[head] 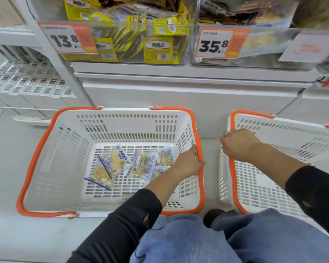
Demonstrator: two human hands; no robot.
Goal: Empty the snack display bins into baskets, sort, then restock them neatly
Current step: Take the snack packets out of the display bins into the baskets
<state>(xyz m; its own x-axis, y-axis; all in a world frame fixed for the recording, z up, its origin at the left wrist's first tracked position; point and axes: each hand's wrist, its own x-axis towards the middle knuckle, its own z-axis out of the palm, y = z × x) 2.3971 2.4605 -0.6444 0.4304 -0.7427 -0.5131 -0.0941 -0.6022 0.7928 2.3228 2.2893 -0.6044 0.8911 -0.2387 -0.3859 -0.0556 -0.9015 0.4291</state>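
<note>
Two white baskets sit on the floor below the snack bins (122, 42); the left basket (46, 149) holds a few clear snack packs (122, 166) on its bottom; the left hand (190, 162) grips its right orange rim; the right hand (239, 145), fingers curled, grips the right basket (273, 168) at its left rim.

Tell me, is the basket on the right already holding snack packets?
No, the right basket shows only bare white mesh inside, while the snack packets all lie in the left basket.
</note>
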